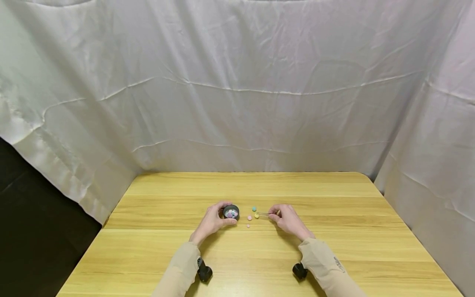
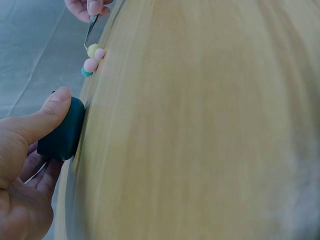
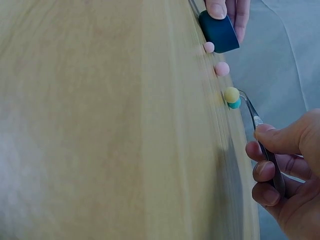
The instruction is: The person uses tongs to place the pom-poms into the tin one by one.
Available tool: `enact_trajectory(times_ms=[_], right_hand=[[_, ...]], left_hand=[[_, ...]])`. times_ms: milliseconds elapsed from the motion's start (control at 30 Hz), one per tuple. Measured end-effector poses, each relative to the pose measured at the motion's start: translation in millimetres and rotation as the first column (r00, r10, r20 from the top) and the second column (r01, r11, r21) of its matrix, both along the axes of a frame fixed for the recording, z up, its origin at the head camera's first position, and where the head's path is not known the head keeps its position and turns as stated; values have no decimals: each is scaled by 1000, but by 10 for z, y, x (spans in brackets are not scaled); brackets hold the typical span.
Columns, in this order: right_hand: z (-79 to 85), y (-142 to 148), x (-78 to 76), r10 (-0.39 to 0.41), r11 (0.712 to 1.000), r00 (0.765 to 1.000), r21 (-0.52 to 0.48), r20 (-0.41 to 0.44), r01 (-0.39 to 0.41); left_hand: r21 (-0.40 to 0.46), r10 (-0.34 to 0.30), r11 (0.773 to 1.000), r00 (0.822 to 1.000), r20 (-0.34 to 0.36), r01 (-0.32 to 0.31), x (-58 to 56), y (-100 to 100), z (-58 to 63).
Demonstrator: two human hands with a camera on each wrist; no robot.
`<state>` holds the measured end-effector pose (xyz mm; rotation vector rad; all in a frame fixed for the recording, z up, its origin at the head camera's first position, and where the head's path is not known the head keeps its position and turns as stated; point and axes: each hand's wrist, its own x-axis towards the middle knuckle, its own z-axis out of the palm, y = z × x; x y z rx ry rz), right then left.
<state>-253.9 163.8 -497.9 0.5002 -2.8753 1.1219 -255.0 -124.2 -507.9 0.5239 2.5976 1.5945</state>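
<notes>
My left hand (image 1: 213, 220) grips a small dark round bowl (image 1: 231, 207), thumb on the near side and fingers round the far side. Several pink, lilac and blue balls (image 1: 231, 213) lie inside it. In my right hand (image 1: 288, 220) is a pair of metal tweezers (image 3: 255, 117) with bent tips, pinched between thumb and fingers. Those tips are right at a yellow ball (image 3: 231, 94). Beside it on the table are a teal ball (image 1: 254, 209), a pink ball (image 1: 250, 218) and a smaller pink ball (image 1: 248, 226), all between my two hands.
The wooden table (image 1: 252, 264) runs back to a pale grey curtain (image 1: 259, 123), which also hangs along both sides. A black camera (image 1: 205, 272) is strapped at the left wrist and another black camera (image 1: 299, 271) at the right. Dark cloth (image 1: 37, 214) shows at far left.
</notes>
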Motion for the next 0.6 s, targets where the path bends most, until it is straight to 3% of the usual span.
enact_trajectory(times_ms=[600], right_hand=[[27, -5, -1, -9, 1000, 999, 7, -31, 9]], left_hand=[[-13, 5, 1000, 1000, -4, -5, -4, -2, -6]])
